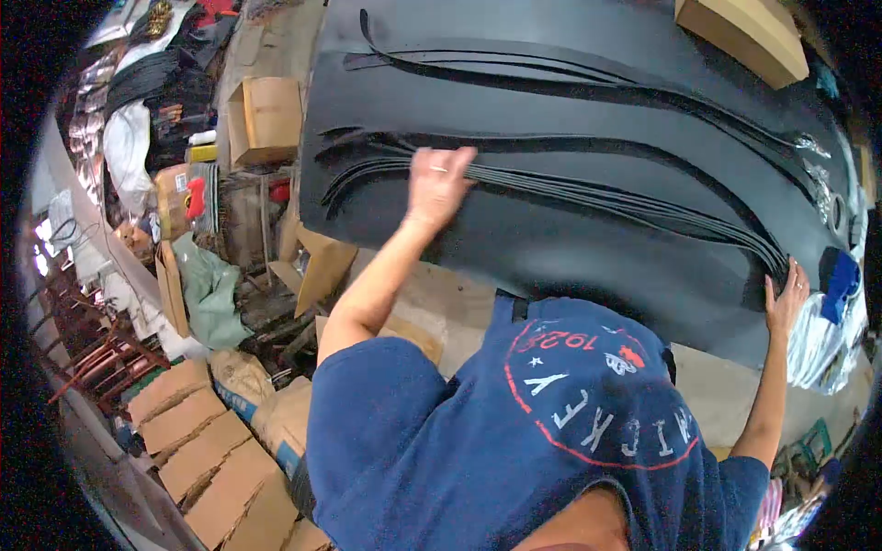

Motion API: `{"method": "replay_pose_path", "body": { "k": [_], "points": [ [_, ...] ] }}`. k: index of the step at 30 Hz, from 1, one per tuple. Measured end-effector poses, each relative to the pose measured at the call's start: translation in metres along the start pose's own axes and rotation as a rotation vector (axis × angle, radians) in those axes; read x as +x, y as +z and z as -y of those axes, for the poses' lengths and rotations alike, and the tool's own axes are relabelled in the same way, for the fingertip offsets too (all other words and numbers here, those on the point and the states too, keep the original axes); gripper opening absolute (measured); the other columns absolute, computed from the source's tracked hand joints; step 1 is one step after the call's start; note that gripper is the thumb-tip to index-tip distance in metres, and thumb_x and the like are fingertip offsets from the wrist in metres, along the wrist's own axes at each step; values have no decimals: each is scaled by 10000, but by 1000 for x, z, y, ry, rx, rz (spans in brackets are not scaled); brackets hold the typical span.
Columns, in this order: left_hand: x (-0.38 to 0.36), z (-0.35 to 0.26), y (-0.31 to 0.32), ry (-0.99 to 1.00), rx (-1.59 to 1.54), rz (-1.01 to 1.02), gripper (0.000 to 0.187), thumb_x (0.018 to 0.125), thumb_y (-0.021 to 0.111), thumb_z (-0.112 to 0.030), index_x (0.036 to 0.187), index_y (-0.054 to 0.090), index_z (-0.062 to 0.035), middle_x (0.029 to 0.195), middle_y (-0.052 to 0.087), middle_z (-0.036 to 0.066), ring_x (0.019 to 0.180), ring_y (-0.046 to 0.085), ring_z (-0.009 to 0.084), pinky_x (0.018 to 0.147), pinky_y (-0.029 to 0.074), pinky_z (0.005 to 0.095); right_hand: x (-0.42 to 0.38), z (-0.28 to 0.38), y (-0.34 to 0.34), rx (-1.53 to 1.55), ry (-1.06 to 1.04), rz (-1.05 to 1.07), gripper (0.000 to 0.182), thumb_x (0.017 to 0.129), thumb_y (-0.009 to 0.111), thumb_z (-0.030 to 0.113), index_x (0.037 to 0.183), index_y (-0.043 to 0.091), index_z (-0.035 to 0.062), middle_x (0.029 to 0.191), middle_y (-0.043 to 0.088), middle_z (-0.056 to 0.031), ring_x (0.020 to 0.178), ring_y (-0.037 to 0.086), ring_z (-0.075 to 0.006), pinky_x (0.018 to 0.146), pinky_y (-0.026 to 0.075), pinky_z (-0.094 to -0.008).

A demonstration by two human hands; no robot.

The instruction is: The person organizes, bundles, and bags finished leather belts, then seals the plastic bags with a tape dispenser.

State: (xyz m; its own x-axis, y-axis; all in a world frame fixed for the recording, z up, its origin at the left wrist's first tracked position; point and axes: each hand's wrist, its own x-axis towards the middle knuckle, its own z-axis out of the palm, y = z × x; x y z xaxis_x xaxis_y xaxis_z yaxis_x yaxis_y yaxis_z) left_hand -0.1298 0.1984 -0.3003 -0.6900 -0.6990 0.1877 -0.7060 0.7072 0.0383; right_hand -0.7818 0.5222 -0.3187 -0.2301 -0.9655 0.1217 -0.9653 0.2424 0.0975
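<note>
A bundle of thin black strips (588, 191) runs lengthwise along the near part of a dark grey table (551, 248). My left hand (439, 186), with a ring on one finger, is closed around the bundle near its left end. At the right end, where the strips bend down, my right hand (787, 296) pinches them between thumb and fingers. Just beyond the bundle lies a wider black strip (588, 144). Farther back, more long black strips (588, 83) curve across the table, with clear plastic (813, 174) at their right ends.
A cardboard box (749, 37) rests on the table's far right corner. Blue cloth (840, 285) and clear plastic wrap (822, 344) are beside the right edge. Left of the table stand an open carton (266, 119), green sheeting (207, 289) and stacked cardboard (207, 450).
</note>
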Motion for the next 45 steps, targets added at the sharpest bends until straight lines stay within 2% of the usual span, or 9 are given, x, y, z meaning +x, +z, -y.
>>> {"method": "replay_pose_path", "body": {
  "k": [7, 10, 13, 18, 29, 34, 38, 42, 45],
  "points": [
    [-67, 158, -55, -433, 165, 228, 576, 747, 767, -371, 1205, 594, -69, 1095, 603, 195, 983, 601, 384, 847, 486, 481, 3, 15, -14, 4, -7, -44, 651, 853, 686, 330, 1398, 442, 71, 1294, 514, -176, 1189, 467, -373, 1029, 354, -474],
    [-76, 191, -60, -366, 234, 331, 605, 761, 743, -433, 1223, 579, -79, 1089, 598, 196, 947, 605, 387, 823, 489, 468, 5, 22, -23, 4, -38, -78, 657, 835, 695, 327, 1382, 450, 57, 1284, 516, -169, 1182, 468, -365, 1031, 347, -463],
    [0, 109, -72, -102, 126, -42, 744, 643, 809, -471, 1210, 570, -53, 1134, 601, 164, 1045, 569, 365, 899, 454, 461, 6, 23, -24, 9, -3, -90, 675, 821, 699, 334, 1381, 449, 51, 1291, 505, -172, 1194, 458, -368, 1040, 334, -483],
    [71, -47, -26, 344, -223, 190, 1052, 589, 779, -614, 1452, 393, -152, 1515, 304, 155, 1392, 289, 353, 1126, 216, 548, 3, 23, -20, 11, -4, -73, 709, 801, 700, 366, 1381, 445, 47, 1279, 499, -174, 1207, 440, -397, 1101, 281, -523],
    [106, -91, 1, 174, -465, 93, 792, 762, 748, -447, 1384, 465, -47, 1305, 495, 166, 1222, 454, 354, 1036, 364, 457, 11, 40, -44, 94, 39, -69, 686, 755, 721, 394, 1300, 487, 48, 1207, 505, -162, 1141, 453, -385, 1044, 332, -513],
    [199, -180, 7, 195, -686, -167, 796, 725, 806, -186, 1419, 434, -73, 1423, 401, 214, 1275, 423, 374, 1074, 358, 433, 8, 36, -38, 82, 17, -83, 685, 777, 697, 418, 1307, 480, 44, 1223, 494, -172, 1161, 446, -389, 1062, 316, -530],
    [306, -247, 30, 309, -561, -419, 795, 700, 817, -304, 1398, 472, -141, 1470, 354, 233, 1330, 368, 403, 1108, 301, 500, 9, 41, -40, 55, 51, -54, 678, 788, 686, 424, 1304, 483, 35, 1220, 500, -180, 1166, 450, -396, 1076, 303, -543],
    [362, -296, 54, 140, -549, 56, 802, 808, 700, -484, 1493, 317, -319, 1565, 226, 157, 1409, 166, 495, 1023, 316, 682, 8, 41, -37, 123, 63, -73, 709, 754, 699, 425, 1308, 482, 39, 1208, 509, -188, 1190, 441, -418, 1095, 278, -551],
    [367, -291, 100, 83, -728, -24, 704, 796, 744, -330, 1424, 444, -228, 1337, 488, 238, 1218, 487, 441, 1007, 423, 527, 6, 37, -33, 117, 36, -84, 759, 729, 727, 430, 1323, 460, 41, 1248, 481, -188, 1175, 430, -427, 1061, 296, -563]
  ]
}}
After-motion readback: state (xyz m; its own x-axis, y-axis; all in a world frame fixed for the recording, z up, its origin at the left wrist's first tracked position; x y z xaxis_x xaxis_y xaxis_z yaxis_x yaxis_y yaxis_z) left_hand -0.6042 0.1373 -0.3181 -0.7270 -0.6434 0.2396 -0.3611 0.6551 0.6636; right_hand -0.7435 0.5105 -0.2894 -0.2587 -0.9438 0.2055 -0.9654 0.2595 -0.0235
